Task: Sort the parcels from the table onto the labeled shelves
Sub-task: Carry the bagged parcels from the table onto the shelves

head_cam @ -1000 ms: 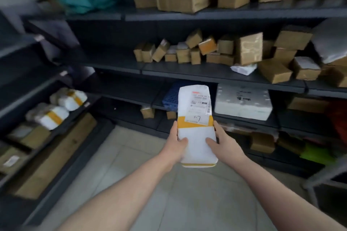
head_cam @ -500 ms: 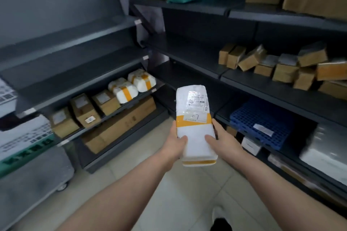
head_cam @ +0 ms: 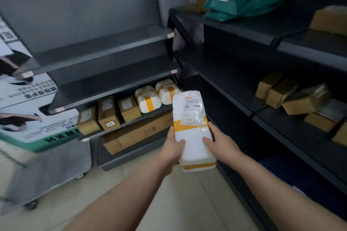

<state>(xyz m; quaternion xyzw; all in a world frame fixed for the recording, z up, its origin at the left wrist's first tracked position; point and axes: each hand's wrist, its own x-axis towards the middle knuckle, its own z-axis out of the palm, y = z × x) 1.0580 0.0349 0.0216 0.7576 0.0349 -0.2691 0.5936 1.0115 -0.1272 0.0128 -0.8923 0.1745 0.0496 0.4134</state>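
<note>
Left hand [head_cam: 172,149] and right hand [head_cam: 220,143] grip a white, orange-taped parcel [head_cam: 193,136], its label [head_cam: 193,108] mostly illegible.

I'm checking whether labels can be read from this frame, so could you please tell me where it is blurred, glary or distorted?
Head view, centre: the white parcel, held by the left hand and right hand, is fairly sharp, but sheen on its tape washes out the label print. Head view, edges: the grey cart and the brown boxes are smeared, and the shelf edges bow.
</note>
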